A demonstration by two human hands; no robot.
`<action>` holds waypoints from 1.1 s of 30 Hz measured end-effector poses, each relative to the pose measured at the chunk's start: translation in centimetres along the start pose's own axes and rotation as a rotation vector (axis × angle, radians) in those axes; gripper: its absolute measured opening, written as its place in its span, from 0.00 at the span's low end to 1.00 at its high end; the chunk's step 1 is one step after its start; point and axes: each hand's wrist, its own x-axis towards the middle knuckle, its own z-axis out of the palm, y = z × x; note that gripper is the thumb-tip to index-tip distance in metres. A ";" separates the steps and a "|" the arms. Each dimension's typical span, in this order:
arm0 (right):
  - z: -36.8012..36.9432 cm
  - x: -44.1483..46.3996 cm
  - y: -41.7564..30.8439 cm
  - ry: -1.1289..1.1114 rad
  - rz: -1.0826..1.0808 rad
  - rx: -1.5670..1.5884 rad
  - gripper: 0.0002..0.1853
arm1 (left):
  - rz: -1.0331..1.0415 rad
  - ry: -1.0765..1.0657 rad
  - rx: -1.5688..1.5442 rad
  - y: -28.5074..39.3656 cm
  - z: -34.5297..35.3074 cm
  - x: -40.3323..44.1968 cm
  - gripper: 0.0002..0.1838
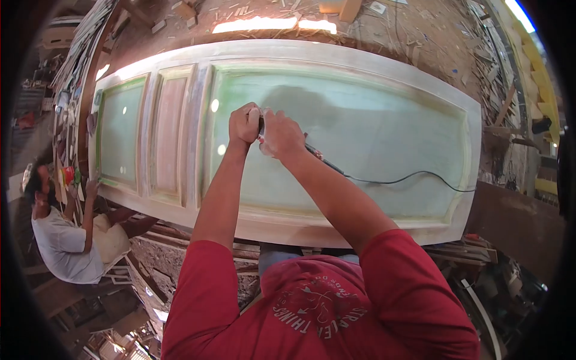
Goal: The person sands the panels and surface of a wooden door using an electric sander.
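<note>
A corded power tool (314,151), largely hidden by the fingers, is held above the large pane (384,138) of a panelled door (336,54), toward that pane's left side; whether the surface is being touched by its working end cannot be told. Its front is gripped in the left hand (243,124), which is clenched like a fist, while its body is grasped in the right hand (282,134), set just beside the left. From the tool's rear, a black cord (414,176) is trailed across the pane and over the door's right edge. The pale green pane is crossed by a dark shadow beyond the hands, and is bordered by a frame tinged with green. Farther left, a narrow reddish-brown panel (168,132) and a smaller greenish pane (123,139) are set into the same door, which is laid flat. At the near side, a red shirt (327,288) printed with white lettering is worn by the tool's holder. Near the door's left end, a co-worker in a pale shirt (66,243) is seen, seated, with one hand (92,189) raised close to the door's edge. Beyond the far side, brown ground (420,57) is strewn with wood scraps and lit by a bright strip of light (270,24).
</note>
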 end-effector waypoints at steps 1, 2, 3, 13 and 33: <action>-0.9 -0.7 1.3 0.003 0.026 -0.007 0.38 | 0.014 -0.009 0.005 0.9 1.6 0.4 0.19; -1.8 -1.3 2.7 0.008 0.053 -0.015 0.39 | 0.028 -0.019 0.008 1.9 3.3 0.7 0.20; -2.7 -2.0 4.1 0.014 0.080 -0.012 0.39 | 0.042 -0.030 0.012 2.8 5.0 0.9 0.20; -9.0 -10.5 19.3 0.241 0.311 0.056 0.38 | 0.161 -0.189 0.054 13.1 22.9 1.7 0.20; -12.5 -16.9 27.4 0.339 0.641 0.017 0.38 | -0.006 -0.320 -0.040 22.6 35.3 -1.4 0.17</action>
